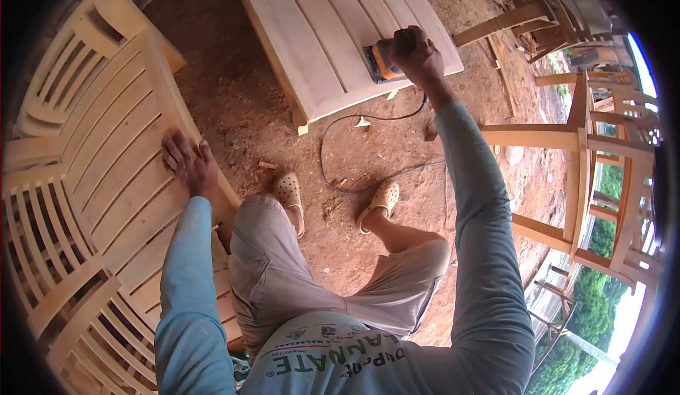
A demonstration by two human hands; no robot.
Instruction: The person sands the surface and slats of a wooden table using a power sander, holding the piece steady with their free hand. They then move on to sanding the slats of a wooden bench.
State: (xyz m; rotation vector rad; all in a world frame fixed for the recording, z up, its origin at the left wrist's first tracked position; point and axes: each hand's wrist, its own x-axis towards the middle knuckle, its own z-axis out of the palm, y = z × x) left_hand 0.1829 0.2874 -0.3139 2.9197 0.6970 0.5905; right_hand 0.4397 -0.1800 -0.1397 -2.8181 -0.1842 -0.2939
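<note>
My right hand (pixel 419 61) is wrapped round the dark grip of an orange and black power sander (pixel 383 62). The sander rests flat on the slatted wooden tabletop (pixel 322 41), close to its near right corner. On the left, my left hand (pixel 190 163) lies with fingers spread on the edge of a slatted wooden bench seat (pixel 127 147) and holds nothing. A dark cord (pixel 322 147) runs from near the sander in a loop over the ground.
Wooden backrests (pixel 60 232) with slats line the bench's left side. Unfinished wooden chair frames (pixel 577 140) stand at the right. My feet in beige clogs (pixel 382 200) are on reddish dirt (pixel 326 246) strewn with wood scraps. More timber (pixel 524 16) lies at the upper right.
</note>
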